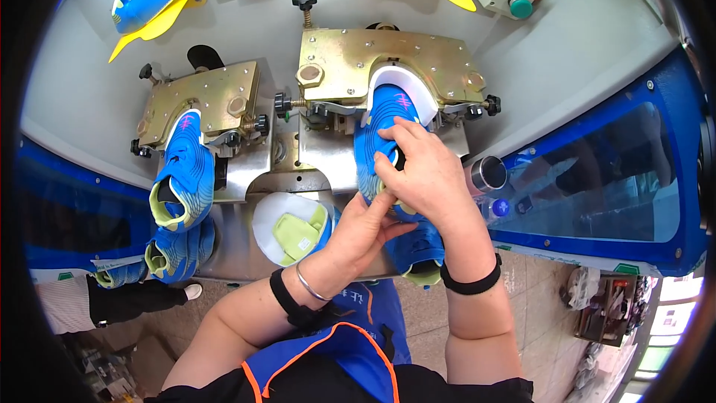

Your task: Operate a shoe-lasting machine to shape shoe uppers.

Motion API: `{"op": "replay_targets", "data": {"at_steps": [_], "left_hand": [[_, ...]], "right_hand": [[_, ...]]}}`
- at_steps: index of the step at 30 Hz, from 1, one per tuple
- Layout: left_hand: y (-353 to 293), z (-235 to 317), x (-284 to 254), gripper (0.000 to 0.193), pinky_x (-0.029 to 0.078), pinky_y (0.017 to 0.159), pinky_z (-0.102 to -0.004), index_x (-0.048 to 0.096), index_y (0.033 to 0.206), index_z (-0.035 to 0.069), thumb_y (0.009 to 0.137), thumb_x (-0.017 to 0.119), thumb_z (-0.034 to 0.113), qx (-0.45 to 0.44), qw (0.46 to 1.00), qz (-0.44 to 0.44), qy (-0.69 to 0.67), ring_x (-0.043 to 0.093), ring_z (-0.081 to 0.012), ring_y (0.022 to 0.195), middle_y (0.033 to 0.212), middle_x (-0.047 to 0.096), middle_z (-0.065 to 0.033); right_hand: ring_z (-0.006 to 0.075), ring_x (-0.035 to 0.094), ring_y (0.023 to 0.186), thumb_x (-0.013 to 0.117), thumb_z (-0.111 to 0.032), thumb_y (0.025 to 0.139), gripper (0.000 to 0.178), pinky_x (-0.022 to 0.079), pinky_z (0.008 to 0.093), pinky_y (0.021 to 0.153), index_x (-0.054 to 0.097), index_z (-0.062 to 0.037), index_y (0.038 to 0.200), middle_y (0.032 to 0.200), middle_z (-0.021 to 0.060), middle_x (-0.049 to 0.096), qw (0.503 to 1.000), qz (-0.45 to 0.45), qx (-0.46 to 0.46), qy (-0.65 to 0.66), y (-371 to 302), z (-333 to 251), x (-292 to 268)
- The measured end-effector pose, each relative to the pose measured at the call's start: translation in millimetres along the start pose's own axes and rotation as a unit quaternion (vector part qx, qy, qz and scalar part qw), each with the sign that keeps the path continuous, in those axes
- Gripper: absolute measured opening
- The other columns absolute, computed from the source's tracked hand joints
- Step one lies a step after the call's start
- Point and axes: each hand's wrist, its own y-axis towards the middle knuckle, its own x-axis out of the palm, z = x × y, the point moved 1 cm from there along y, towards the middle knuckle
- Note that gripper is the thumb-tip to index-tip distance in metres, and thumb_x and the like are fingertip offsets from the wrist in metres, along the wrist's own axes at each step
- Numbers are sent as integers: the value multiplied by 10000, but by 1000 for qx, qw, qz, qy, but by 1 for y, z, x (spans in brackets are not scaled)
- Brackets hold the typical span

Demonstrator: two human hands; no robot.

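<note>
A blue shoe upper with wavy pale lines and pink marks lies under my hands. Its toe points away from me into the white curved pad of the right-hand brass-coloured machine head. My right hand curls over the upper's right side, fingertips at its throat. At the near end, my left hand pinches the upper's edge between thumb and fingers. Both hands partly hide the heel and opening. Just below them rests another blue upper, also partly covered.
To the left, a blue shoe upper sits at a second machine head. More uppers hang below it. A white and green-lined piece lies on the metal ledge. At right stand a steel cup and a blue-capped bottle.
</note>
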Motion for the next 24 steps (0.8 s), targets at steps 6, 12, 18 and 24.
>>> {"op": "replay_targets", "data": {"at_steps": [6, 12, 18, 24], "left_hand": [[1, -9, -6, 389, 599, 805, -376, 486, 1245, 84, 971, 621, 325, 22, 1000, 7, 0, 625, -133, 886, 1036, 592, -25], [5, -19, -15, 342, 598, 819, -378, 517, 1203, 50, 988, 593, 305, 10, 999, 28, 31, 612, -121, 911, 1018, 594, -22], [9, -27, -24, 351, 571, 870, -380, 512, 1230, 73, 1003, 558, 335, 30, 998, -1, 60, 617, -132, 1012, 1125, 611, -35], [11, -30, -25, 339, 564, 871, -373, 506, 1251, 98, 1007, 543, 330, 25, 997, 5, 73, 609, -141, 1055, 1151, 610, -38]], "right_hand": [[317, 560, 1186, 614, -354, 812, 413, 444, 482, 990, 677, -105, 1136, 1295, 149, 600, 998, 34, -36, -35, -3, 6, 7], [299, 541, 1202, 637, -313, 803, 413, 419, 449, 1003, 665, -123, 1169, 1338, 136, 581, 997, 49, -52, -32, -10, 10, 11], [318, 533, 1204, 649, -299, 791, 438, 430, 451, 1003, 656, -134, 1197, 1348, 130, 571, 994, 73, -73, -38, -13, 13, 17], [345, 524, 1217, 653, -287, 780, 454, 427, 462, 1017, 656, -140, 1209, 1354, 139, 564, 994, 70, -76, -25, -16, 17, 19]]}}
